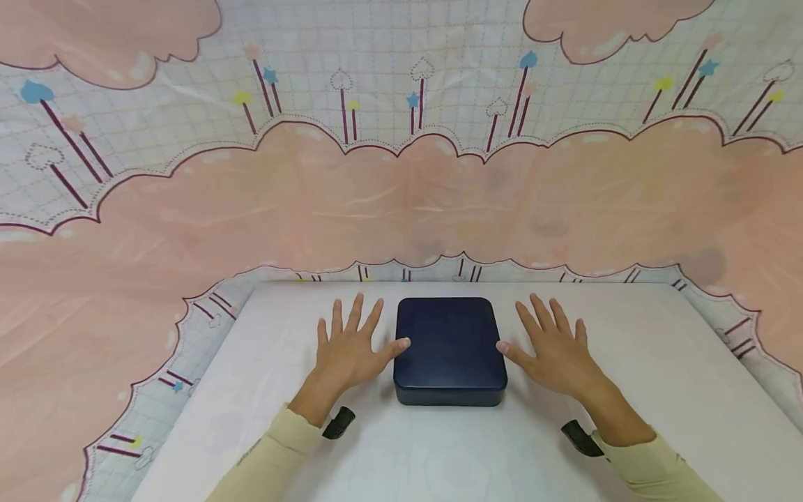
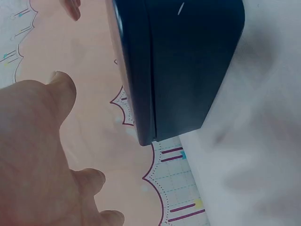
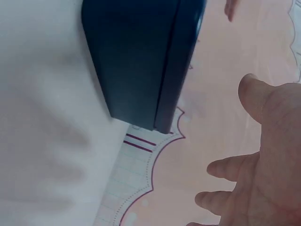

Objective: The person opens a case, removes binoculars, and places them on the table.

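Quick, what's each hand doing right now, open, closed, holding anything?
Left hand: open, fingers spread flat on the table, thumb at the left side of the dark blue box.
Right hand: open, fingers spread flat, thumb at the box's right side.

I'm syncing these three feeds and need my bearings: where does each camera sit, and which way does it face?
Head: worn high, facing forward and down at the white table, the dark blue box, the left hand and the right hand, with both sleeves.
Left wrist: low beside the left hand, facing the box's side.
Right wrist: low beside the right hand, facing the box's opposite side.
Shared: all three show the box; each wrist view also catches the other hand's fingertip.
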Demonstrator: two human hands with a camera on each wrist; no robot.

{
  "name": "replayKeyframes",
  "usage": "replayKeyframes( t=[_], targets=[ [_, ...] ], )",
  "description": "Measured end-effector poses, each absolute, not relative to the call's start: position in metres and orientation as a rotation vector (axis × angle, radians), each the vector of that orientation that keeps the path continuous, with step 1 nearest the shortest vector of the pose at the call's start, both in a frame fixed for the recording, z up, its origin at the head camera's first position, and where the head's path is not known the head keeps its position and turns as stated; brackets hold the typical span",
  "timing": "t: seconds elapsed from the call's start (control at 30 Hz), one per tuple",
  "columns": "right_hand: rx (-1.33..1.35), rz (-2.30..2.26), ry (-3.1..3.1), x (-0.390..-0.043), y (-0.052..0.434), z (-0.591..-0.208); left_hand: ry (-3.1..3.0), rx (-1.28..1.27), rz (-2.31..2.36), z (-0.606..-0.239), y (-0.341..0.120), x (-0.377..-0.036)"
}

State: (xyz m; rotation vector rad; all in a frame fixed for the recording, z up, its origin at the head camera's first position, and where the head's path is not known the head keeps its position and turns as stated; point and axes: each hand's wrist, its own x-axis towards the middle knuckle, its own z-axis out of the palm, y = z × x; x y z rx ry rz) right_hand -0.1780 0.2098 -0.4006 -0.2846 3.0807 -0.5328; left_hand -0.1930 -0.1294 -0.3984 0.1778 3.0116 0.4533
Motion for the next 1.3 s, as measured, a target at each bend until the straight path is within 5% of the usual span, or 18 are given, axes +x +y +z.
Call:
replayKeyframes(
  t=[1.3],
  targets=[
    [-0.300, -0.559, 3.055, -0.173, 0.205, -0.425, 3.001, 0.143, 0.474, -0.426, -0.133, -0.189]
  ],
)
